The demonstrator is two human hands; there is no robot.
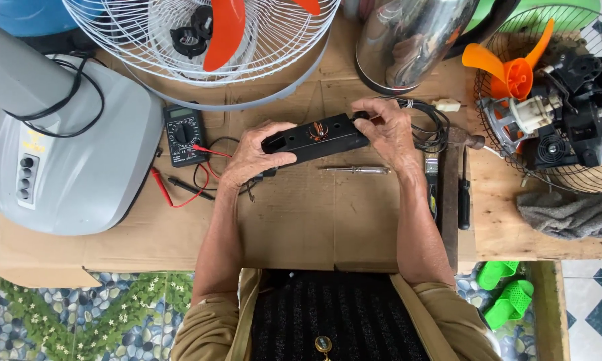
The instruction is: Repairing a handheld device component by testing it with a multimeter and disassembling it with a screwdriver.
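A long black plastic housing (316, 138) with copper windings showing through an opening is held across the middle of the cardboard sheet (294, 227). My left hand (253, 155) grips its left end from below. Over at the right end, my right hand (389, 131) pinches the part, fingers at a black cable coil (429, 132). Just under the housing lies a thin screwdriver (354, 170).
A black multimeter (184, 134) with red and black probes (174, 187) lies left. A grey fan base (60, 154) sits far left, a white fan grille (201, 33) with a red blade behind. Right: chrome dome (408, 40), orange blade (508, 70), black motor parts (575, 113), grey rag (568, 212), tools (463, 194).
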